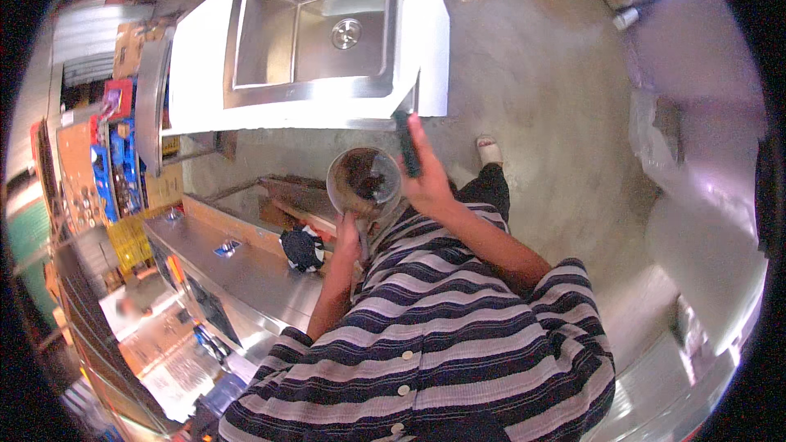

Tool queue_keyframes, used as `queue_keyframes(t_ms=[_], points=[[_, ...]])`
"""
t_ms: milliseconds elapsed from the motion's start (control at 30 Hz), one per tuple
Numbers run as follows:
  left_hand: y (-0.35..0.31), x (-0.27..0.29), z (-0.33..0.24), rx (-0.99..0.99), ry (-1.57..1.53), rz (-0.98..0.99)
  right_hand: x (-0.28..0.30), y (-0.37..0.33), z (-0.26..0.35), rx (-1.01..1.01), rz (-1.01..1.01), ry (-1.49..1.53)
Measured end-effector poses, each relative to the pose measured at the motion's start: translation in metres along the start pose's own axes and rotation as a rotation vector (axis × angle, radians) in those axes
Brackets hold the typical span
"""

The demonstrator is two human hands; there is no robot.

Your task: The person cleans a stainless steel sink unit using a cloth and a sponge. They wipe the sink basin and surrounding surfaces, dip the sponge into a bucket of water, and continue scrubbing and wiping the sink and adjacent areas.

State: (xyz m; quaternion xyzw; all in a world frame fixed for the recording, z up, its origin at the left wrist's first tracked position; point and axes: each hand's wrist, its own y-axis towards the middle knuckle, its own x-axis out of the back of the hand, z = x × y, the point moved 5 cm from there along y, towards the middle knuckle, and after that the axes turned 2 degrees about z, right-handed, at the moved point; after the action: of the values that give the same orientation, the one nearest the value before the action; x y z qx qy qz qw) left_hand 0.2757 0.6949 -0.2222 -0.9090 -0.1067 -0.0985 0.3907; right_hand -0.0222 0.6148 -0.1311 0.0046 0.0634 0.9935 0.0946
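My left hand point(349, 233) is closed at the near side of a round, open-topped vessel point(335, 196). The vessel has a pale rim and something dark and brownish inside; its exact kind is unclear. My right hand point(427, 182) grips the dark handle point(408, 147) of a tool with a thin, pale flat blade point(412, 98). The blade points away from me and overlaps the near right corner of a white counter point(196, 90). Set in that counter is a stainless steel sink point(262, 33) with a round drain point(346, 33). The vessel is just short of the counter's near edge.
Left of me runs a low metal-topped bench point(237, 266) with a dark-and-white cloth bundle point(301, 247) at its edge. Farther left are blue bins point(123, 160), a yellow crate point(135, 239) and cardboard boxes. Concrete floor point(557, 115) lies to the right, beside large wrapped pale items point(704, 237).
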Motion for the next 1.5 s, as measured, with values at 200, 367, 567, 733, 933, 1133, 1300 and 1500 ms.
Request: queue_keyframes(t_ms=[200,367,567,733,933,1133,1300,1500], points=[[0.017,0.016,0.023,-0.024,0.173,-0.122,0.065,0.018,0.003,-0.126,-0.235,-0.030],[-0.037,-0.005,-0.033,-0.007,0.020,-0.095,0.093,0.036,0.015,-0.027,-0.188,-0.245],[-0.047,-0.001,-0.032,-0.063,0.024,-0.115,0.080,0.047,0.040,0.076,0.000,-0.367],[-0.054,0.002,-0.016,-0.023,-0.018,0.012,0.059,0.046,0.056,0.230,0.282,-0.594],[-0.049,0.001,0.008,-0.112,-0.093,-0.164,0.025,0.050,0.064,0.434,0.506,-0.995],[-0.050,0.000,0.011,-0.061,-0.086,-0.145,-0.019,0.074,0.080,0.621,0.742,-1.075],[-0.057,-0.011,-0.003,-0.005,-0.242,-0.093,-0.047,0.093,0.073,0.850,0.951,-1.141],[-0.026,0.000,0.052,-0.066,-0.217,-0.187,-0.030,0.100,0.087,0.670,0.804,-0.994]])
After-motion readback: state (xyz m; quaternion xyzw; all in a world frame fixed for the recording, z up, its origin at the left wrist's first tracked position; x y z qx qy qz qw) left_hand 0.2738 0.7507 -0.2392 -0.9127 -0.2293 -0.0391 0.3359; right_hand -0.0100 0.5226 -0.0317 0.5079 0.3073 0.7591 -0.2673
